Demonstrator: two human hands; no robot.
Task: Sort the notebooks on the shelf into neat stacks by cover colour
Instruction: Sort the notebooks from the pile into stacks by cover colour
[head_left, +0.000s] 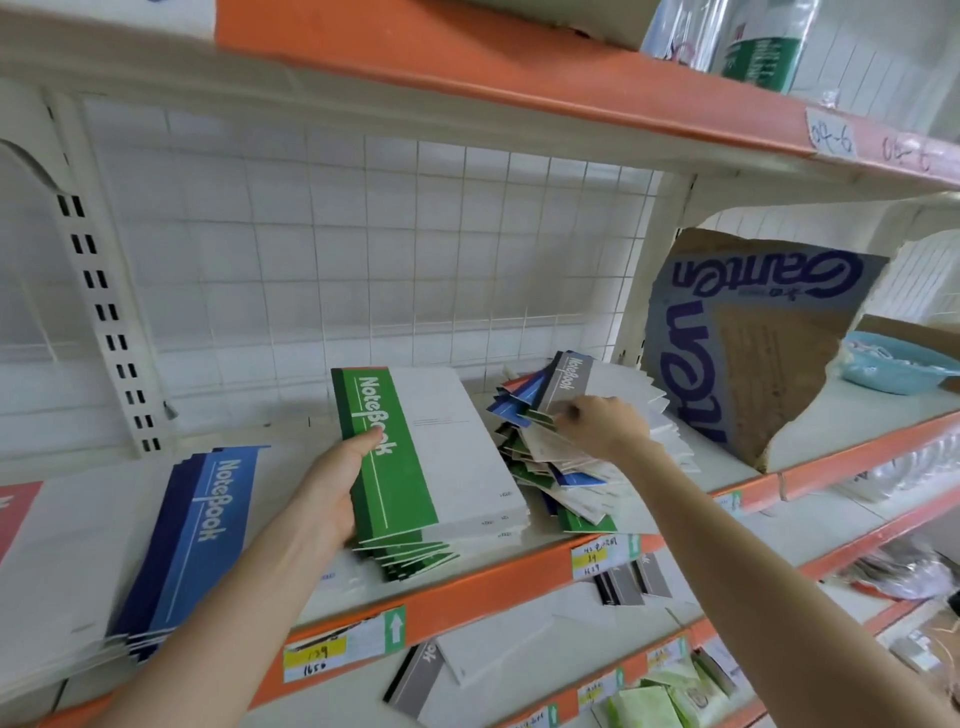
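Observation:
A stack of green-spined notebooks (441, 462) lies mid-shelf; my left hand (332, 488) grips its left edge, thumb on the top cover. To its left sits a stack of blue-spined notebooks (208, 525), and a red-spined one (15, 512) shows at the frame's left edge. On the right lies a messy pile of mixed notebooks (566, 467) in blue, green, red and grey. My right hand (597, 421) reaches into that pile and pinches the grey-spined notebook (576, 382) on top.
The shelf has an orange front edge (493, 587) with price labels and a wire grid back (363, 249). A torn cardboard box (753, 338) stands right of the pile, a blue bowl (893, 364) beyond it. Grey notebooks (628, 582) lie on the lower shelf.

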